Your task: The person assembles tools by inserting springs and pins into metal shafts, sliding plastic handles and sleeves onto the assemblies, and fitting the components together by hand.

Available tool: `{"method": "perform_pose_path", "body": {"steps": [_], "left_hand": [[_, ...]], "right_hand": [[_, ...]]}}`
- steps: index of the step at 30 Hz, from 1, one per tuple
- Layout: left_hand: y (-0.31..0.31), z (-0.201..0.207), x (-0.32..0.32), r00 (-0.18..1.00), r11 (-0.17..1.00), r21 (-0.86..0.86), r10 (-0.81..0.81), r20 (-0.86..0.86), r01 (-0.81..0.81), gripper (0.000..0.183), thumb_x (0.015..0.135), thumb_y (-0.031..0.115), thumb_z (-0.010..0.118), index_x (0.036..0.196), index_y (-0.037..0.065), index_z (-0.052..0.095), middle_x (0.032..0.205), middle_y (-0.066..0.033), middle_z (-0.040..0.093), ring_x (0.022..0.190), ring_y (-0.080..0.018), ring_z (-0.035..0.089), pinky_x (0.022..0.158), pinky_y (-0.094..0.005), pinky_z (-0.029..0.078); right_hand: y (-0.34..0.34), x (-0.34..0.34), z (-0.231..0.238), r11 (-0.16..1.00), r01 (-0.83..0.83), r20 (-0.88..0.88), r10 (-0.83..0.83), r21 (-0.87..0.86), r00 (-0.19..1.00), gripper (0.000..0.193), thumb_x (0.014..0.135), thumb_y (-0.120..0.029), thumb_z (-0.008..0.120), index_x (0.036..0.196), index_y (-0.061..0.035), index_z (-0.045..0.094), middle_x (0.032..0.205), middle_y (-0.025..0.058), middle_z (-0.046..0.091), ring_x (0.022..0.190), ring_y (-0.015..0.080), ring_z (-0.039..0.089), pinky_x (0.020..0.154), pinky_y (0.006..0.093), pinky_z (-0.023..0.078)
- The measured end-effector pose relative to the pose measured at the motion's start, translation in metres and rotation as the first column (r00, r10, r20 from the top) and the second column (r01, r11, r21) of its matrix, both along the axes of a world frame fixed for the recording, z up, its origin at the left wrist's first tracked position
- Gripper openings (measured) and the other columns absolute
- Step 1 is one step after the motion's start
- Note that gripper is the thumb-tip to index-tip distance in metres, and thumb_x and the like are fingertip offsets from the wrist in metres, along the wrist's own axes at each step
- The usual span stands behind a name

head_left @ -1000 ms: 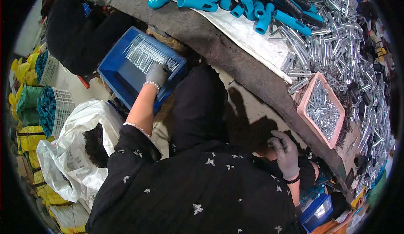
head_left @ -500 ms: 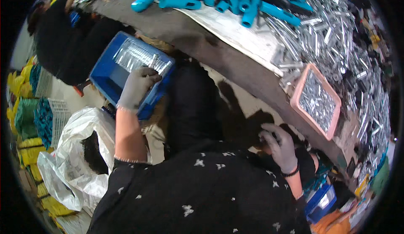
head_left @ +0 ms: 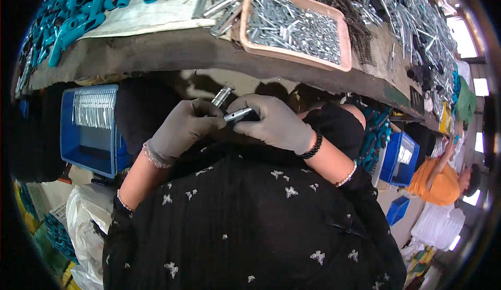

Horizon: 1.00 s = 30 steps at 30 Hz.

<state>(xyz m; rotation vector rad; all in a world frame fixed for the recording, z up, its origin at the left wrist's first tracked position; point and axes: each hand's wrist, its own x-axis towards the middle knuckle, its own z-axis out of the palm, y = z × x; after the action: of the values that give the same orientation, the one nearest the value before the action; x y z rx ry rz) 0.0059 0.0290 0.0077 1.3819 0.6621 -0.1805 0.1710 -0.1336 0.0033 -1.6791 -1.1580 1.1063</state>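
Both my gloved hands are brought together in front of my body, below the bench edge. My left hand (head_left: 185, 127) is closed, and a slim silver metal piece (head_left: 223, 95) with a wider end sticks up from its fingers. My right hand (head_left: 276, 122) pinches a short silver metal tube (head_left: 238, 115) with a small hole in its side. Its left end lies close to my left fingertips; whether they touch it I cannot tell. A dark patch shows beside the tube, between my right fingers.
On the bench (head_left: 156, 55) stands a pink tray (head_left: 295, 56) of small metal pins, with teal tubular parts (head_left: 78, 29) to the left and metal parts (head_left: 412, 24) to the right. A blue bin (head_left: 88, 157) holds stacked silver pieces. Another person (head_left: 436, 180) is at far right.
My left hand has left the blue bin and come to the middle, holding a metal piece. My right hand has moved in beside it, with a metal tube. The view has turned right.
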Motion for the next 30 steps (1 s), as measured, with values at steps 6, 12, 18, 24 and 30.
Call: {"method": "perform_pose_path", "body": {"steps": [6,12,18,24,30], "left_hand": [[-0.019,-0.019,0.024,0.951,0.901,0.385,-0.274,0.143,0.201,0.024,0.085,0.014,0.073,0.102,-0.001,0.071,0.084,-0.0041,0.067,0.076,-0.0079,0.059,0.072,-0.0253,0.048],[-0.023,-0.008,0.013,0.951,0.982,0.137,-0.159,0.264,0.126,0.036,0.088,0.004,0.069,0.123,0.004,0.061,0.111,-0.0054,0.065,0.096,-0.0097,0.061,0.084,-0.0265,0.050],[-0.018,0.013,-0.012,0.980,1.000,-0.016,0.030,0.196,-0.027,0.029,0.090,0.004,0.069,0.117,0.000,0.058,0.110,-0.0037,0.063,0.098,-0.0083,0.058,0.086,-0.0246,0.049],[-0.020,0.012,-0.016,0.981,0.993,-0.114,0.017,0.193,0.006,0.028,0.089,0.004,0.071,0.114,0.001,0.061,0.110,-0.0026,0.064,0.098,-0.0077,0.058,0.087,-0.0243,0.048],[-0.021,0.010,-0.016,0.975,0.989,-0.143,0.006,0.221,0.027,0.024,0.087,0.003,0.072,0.109,0.002,0.062,0.110,-0.0018,0.062,0.103,-0.0081,0.055,0.093,-0.0259,0.045]], "right_hand": [[-0.033,0.004,-0.012,0.991,0.135,-0.145,-0.137,-0.020,0.980,0.021,0.088,-0.014,0.070,0.104,-0.0002,0.068,0.093,0.0072,0.069,0.086,0.0125,0.062,0.079,0.0285,0.049],[-0.074,0.038,-0.006,0.914,0.403,-0.112,-0.405,-0.043,0.907,0.020,0.088,-0.014,0.070,0.102,0.0001,0.069,0.090,0.0064,0.068,0.085,0.0114,0.063,0.076,0.0291,0.050],[-0.087,0.056,0.017,0.819,0.573,-0.197,-0.557,0.029,0.807,0.012,0.085,-0.005,0.070,0.095,0.0017,0.066,0.079,0.0021,0.064,0.071,0.0094,0.060,0.065,0.0254,0.049],[-0.059,0.039,0.019,0.860,0.501,0.085,-0.508,0.099,0.857,0.017,0.081,-0.011,0.077,0.089,0.0004,0.067,0.076,0.0023,0.064,0.069,0.0091,0.059,0.063,0.0258,0.047],[-0.042,0.020,0.022,0.934,0.357,0.018,-0.356,-0.032,0.934,0.021,0.078,-0.016,0.079,0.086,-0.0001,0.067,0.076,0.0038,0.062,0.069,0.0100,0.056,0.065,0.0266,0.045]]}}
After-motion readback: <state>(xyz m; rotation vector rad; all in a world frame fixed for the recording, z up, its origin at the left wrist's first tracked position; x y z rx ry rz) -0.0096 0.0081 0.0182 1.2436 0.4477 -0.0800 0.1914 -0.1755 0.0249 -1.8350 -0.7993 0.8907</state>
